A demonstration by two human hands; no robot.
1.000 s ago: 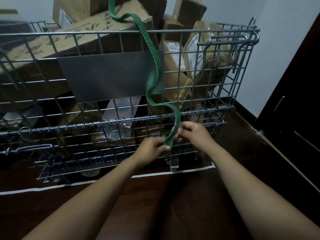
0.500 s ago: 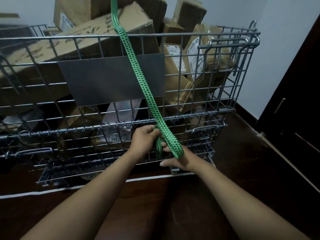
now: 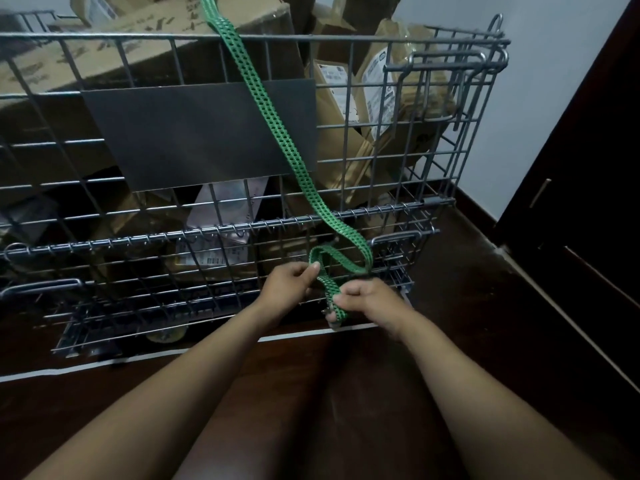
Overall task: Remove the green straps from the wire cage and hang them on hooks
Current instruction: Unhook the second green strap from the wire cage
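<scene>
though its lower end looks free of the wire, the strap [image 3: 277, 133] is not yet off the cage [image 3: 415, 216]. it runs from beyond the top of the frame, over the boxes [image 3: 145, 19] and the top rail, and slantwise down the front past a dark plate [image 3: 201, 133]. it then curls into a loop near the lower right corner before reaching the hands. by that showing the task is in its early part: the upper run is left to pull clear, no hook for hanging is in view, and whether other straps wait cannot be told. the left grip [image 3: 289, 285] pinches the loop between thumb and fingertips, fingers curled. the right grip [image 3: 370, 303], just beside it and a little lower, is closed round the strap's tail, which shows past the fist. a small metal piece seems to hang there, too small to make out. both forearms reach forward and low over the dark floor [image 3: 502, 323], crossing a white line [image 3: 104, 362] marked before the cage.
</scene>
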